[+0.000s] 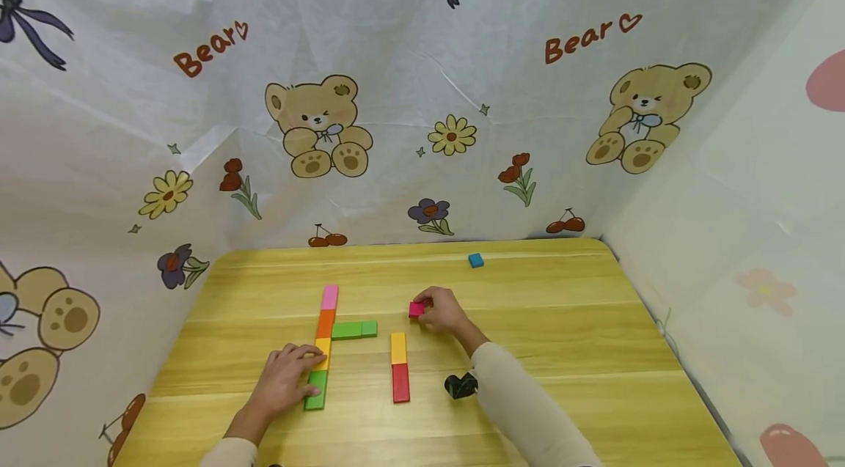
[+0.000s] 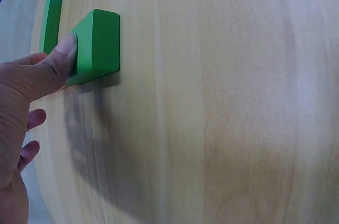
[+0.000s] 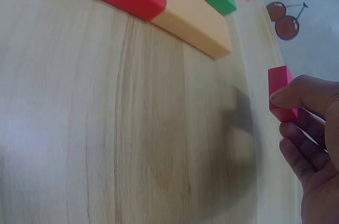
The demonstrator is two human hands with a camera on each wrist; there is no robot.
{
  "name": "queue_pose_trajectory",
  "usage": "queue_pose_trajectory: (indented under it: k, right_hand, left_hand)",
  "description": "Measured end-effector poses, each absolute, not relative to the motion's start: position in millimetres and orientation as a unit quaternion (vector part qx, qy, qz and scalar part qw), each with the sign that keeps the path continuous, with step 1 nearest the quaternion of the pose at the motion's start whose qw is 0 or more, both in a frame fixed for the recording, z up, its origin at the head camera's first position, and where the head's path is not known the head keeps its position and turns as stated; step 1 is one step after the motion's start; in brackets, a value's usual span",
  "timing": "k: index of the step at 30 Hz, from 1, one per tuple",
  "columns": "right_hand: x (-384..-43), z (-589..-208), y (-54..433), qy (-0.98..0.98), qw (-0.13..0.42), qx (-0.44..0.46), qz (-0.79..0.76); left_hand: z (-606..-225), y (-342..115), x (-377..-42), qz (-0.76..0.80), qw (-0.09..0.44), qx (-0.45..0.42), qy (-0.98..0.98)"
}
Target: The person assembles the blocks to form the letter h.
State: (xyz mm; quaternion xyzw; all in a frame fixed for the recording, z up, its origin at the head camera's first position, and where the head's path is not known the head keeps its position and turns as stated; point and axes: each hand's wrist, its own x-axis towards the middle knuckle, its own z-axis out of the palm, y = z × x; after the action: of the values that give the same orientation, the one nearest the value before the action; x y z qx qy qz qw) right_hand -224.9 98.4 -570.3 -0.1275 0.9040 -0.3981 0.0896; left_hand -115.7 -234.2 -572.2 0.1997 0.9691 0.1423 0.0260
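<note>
My right hand (image 1: 444, 311) pinches a small magenta block (image 3: 280, 93) between thumb and fingers. In the right wrist view its thumb lies on the block's near face. At the left, my left hand (image 1: 282, 380) rests on a line of blocks. Its thumb touches the green block (image 2: 106, 41) at the near end, and a fingertip lies on the yellow block (image 1: 323, 357) just beyond. Farther along that line come an orange block (image 1: 326, 323) and a pink block (image 1: 330, 297). A green bar (image 1: 346, 331) and a smaller green block (image 1: 369, 329) branch off to the right.
Between the hands, a second yellow block (image 1: 399, 348) stands end to end with a red block (image 1: 400, 383). A small blue block (image 1: 476, 260) lies near the table's back edge. Printed cloth walls border the wooden table (image 1: 568, 320).
</note>
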Motion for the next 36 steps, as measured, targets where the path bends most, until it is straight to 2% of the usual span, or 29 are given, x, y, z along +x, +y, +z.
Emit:
queue_pose_trajectory:
  k: [9,36]
  right_hand:
    - [-222,-567,78,0.896,0.118,-0.135,-0.406]
    - [-213,-575,38,0.895,0.138,-0.165,-0.391]
  left_hand:
    - [-572,-234,-116,0.139,0.024,0.201,0.969]
    - [-575,-236,-117,0.139,0.019,0.199,0.970]
